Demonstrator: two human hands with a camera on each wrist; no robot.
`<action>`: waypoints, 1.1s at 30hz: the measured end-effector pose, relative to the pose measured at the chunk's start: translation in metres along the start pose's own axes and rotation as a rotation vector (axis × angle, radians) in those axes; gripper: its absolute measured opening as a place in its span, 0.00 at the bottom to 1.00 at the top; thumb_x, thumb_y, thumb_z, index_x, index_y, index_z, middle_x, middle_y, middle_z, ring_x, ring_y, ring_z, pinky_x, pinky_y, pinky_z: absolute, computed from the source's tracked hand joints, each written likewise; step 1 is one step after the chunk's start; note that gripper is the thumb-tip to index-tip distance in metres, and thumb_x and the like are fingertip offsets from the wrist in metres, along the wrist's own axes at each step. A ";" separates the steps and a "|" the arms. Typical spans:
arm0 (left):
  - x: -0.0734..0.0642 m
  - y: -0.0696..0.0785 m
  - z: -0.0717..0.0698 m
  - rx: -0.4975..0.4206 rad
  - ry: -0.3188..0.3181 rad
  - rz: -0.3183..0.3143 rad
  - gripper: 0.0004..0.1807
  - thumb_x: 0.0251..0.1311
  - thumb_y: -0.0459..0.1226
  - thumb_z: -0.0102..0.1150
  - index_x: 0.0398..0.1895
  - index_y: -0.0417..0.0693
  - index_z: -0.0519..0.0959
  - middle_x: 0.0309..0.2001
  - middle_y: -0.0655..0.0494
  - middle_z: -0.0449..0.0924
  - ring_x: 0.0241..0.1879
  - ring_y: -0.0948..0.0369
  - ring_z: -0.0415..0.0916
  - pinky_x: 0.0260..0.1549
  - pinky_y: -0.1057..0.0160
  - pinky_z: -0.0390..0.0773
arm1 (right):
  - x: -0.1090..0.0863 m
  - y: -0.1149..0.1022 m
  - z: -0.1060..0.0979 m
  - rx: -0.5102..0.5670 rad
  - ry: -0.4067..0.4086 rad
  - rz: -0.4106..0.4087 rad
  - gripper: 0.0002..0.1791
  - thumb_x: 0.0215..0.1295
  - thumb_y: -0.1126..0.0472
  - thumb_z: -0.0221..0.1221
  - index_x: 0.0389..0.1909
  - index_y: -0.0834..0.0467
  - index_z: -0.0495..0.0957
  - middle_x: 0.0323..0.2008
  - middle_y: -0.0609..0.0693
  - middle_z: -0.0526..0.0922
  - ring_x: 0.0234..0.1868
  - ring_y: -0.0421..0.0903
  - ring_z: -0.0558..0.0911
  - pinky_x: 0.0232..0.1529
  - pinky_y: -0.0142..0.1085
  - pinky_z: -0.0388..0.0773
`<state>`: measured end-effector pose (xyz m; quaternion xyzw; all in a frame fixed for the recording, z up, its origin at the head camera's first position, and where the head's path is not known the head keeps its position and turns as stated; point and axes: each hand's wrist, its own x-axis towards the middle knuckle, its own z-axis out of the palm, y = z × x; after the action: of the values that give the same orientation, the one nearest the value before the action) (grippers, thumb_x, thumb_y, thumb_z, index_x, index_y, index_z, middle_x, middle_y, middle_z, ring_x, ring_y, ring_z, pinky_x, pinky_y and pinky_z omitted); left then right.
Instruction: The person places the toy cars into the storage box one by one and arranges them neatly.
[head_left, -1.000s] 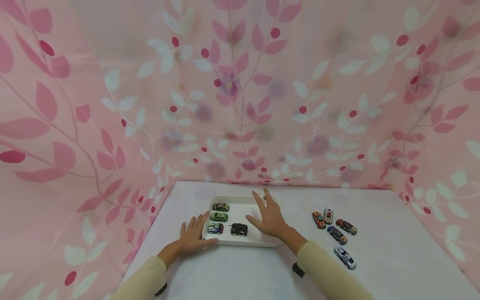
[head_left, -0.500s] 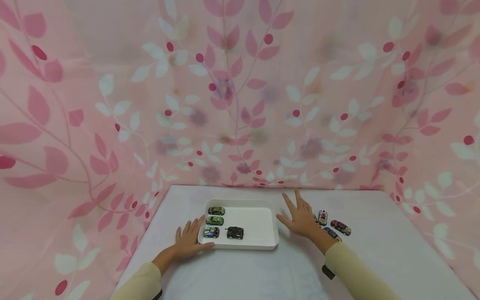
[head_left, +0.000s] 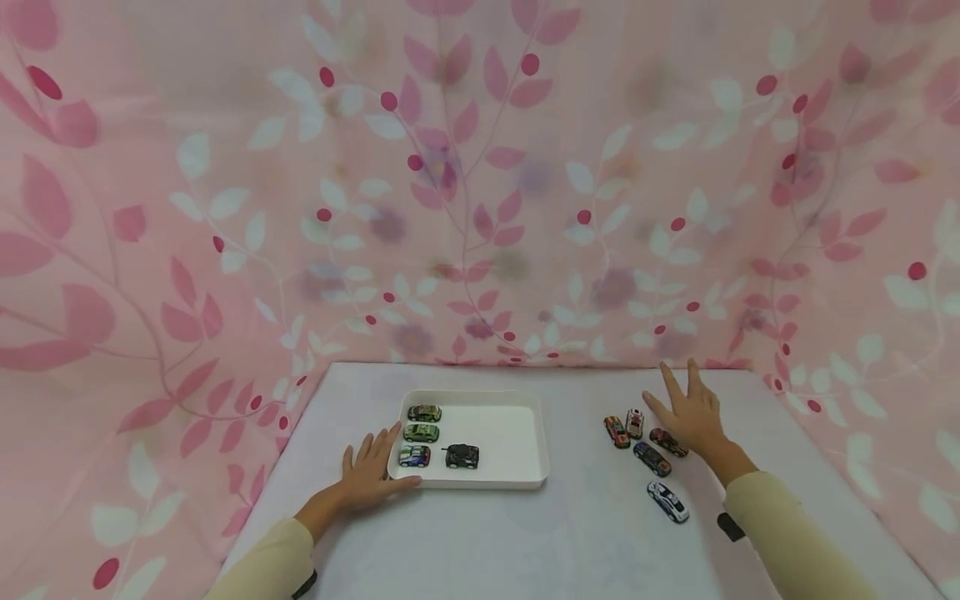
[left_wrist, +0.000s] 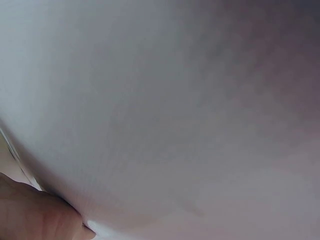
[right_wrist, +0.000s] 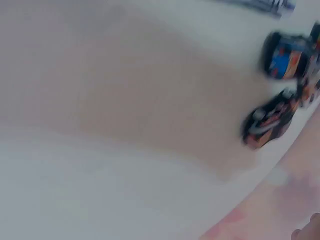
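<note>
Reaching out over a white table (head_left: 487, 542), a person in cream sleeves is spreading the right hand (head_left: 693, 417) above a loose cluster of toy cars, its fingers straight, fanned apart and holding nothing. The palm is hovering just beside a dark red car (head_left: 667, 442), with a blue-and-black car (head_left: 652, 458) lying next to it on the near side; whether the hand is actually touching either one cannot be told from the head view. An orange car (head_left: 616, 431) and a white-and-red car (head_left: 634, 422) are sitting side by side a little to the left of the fingers, and a white-and-blue car (head_left: 667, 501) is lying alone nearer the person.

The left hand (head_left: 369, 477) is resting flat on the table with relaxed fingers, its thumb lying along the near left corner of a white tray (head_left: 510, 442). Inside the tray, three cars are lining its left wall in a column: two green cars (head_left: 423, 412) (head_left: 421, 432) and a blue-and-white car (head_left: 414, 455), with a black car (head_left: 461, 456) parked just beside the last. The right wrist view is showing two of the loose cars, blurred. A pink leaf-patterned curtain (head_left: 480, 167) is hanging behind the table.
</note>
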<state>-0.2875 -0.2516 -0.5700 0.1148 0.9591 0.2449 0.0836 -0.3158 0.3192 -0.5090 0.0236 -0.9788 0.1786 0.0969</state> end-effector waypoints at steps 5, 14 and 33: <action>-0.001 0.004 -0.003 0.005 -0.013 -0.007 0.61 0.51 0.72 0.56 0.81 0.58 0.39 0.78 0.36 0.45 0.76 0.34 0.37 0.66 0.26 0.31 | -0.009 0.017 -0.006 -0.051 -0.044 0.031 0.47 0.71 0.31 0.42 0.79 0.54 0.40 0.76 0.71 0.27 0.69 0.81 0.46 0.64 0.73 0.40; -0.001 0.006 -0.006 0.008 -0.035 -0.019 0.62 0.51 0.72 0.57 0.81 0.58 0.39 0.79 0.38 0.43 0.77 0.35 0.36 0.67 0.27 0.30 | -0.026 0.030 0.006 -0.088 -0.087 0.046 0.48 0.70 0.31 0.43 0.78 0.57 0.42 0.75 0.75 0.33 0.69 0.81 0.48 0.63 0.73 0.44; -0.001 0.001 0.001 0.000 0.006 0.002 0.62 0.50 0.73 0.55 0.80 0.59 0.38 0.78 0.34 0.44 0.76 0.32 0.35 0.65 0.26 0.27 | -0.063 0.060 0.017 -0.106 -0.210 0.089 0.53 0.65 0.28 0.49 0.76 0.62 0.47 0.72 0.78 0.41 0.67 0.83 0.50 0.60 0.77 0.48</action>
<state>-0.2860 -0.2506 -0.5704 0.1152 0.9592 0.2454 0.0802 -0.2624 0.3701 -0.5582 -0.0065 -0.9917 0.1275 -0.0131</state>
